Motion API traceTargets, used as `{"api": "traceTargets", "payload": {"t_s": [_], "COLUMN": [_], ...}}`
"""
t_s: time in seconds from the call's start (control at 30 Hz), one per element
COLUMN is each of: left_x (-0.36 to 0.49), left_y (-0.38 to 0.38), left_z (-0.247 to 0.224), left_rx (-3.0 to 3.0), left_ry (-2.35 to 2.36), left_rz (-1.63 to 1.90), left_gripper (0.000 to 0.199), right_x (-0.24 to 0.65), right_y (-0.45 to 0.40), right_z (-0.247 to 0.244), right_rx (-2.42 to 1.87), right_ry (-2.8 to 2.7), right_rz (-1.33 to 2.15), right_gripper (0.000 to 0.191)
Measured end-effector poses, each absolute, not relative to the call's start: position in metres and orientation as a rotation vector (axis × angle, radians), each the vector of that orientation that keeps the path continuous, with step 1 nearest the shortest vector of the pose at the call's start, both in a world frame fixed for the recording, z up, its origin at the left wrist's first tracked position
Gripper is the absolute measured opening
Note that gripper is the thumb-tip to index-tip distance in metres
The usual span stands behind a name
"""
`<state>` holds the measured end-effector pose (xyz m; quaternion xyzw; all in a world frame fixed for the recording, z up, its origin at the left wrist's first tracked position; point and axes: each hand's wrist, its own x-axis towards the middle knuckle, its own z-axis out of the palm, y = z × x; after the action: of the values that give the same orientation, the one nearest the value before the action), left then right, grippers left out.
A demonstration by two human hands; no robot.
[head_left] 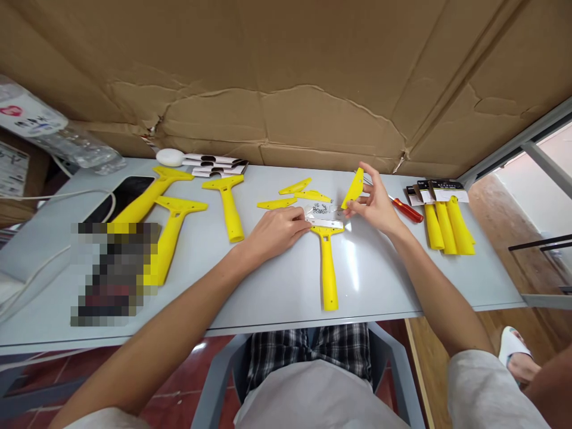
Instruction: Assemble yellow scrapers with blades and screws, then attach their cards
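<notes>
My left hand lies on the table, its fingertips at the end of a steel scraper blade. The blade sits across the head of a yellow plastic scraper handle, below a clear bag of small screws. My right hand pinches a yellow plastic blade cover upright between thumb and fingers. Several similar covers lie left of the bag. Just past my right hand lies a red-handled screwdriver, its shaft partly hidden behind my fingers.
Two more yellow scrapers lie on the grey table, with bundled tagged scrapers at right. A phone, white cable, and white cards sit farther left. Cardboard stands behind the table. A blurred patch hides the left part.
</notes>
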<state>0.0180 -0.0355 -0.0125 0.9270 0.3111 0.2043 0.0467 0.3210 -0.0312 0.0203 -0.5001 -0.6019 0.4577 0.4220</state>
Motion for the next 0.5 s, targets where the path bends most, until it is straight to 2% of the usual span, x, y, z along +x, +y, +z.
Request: {"api": "traceTargets", "payload": {"t_s": [0.13, 0.2, 0.5], "left_x": [0.019, 0.019, 0.02], "left_y": [-0.037, -0.037, -0.037], "left_z": [-0.012, -0.011, -0.01], "left_rx": [2.866, 2.864, 2.848], "left_ry": [0.966, 0.969, 0.969], "left_rz": [0.612, 0.609, 0.616], "left_gripper": [0.036, 0.036, 0.036], "right_x": [0.319, 0.317, 0.313], "right_y": [-0.031, -0.031, -0.036], "right_z": [0.017, 0.015, 0.027], "right_rx": [-1.26, -1.264, -1.261], "right_ry": [-1.503, -1.506, -1.372], "right_rz": [1.17, 1.167, 1.24], "right_gripper": [0.072, 0.06, 0.063]}}
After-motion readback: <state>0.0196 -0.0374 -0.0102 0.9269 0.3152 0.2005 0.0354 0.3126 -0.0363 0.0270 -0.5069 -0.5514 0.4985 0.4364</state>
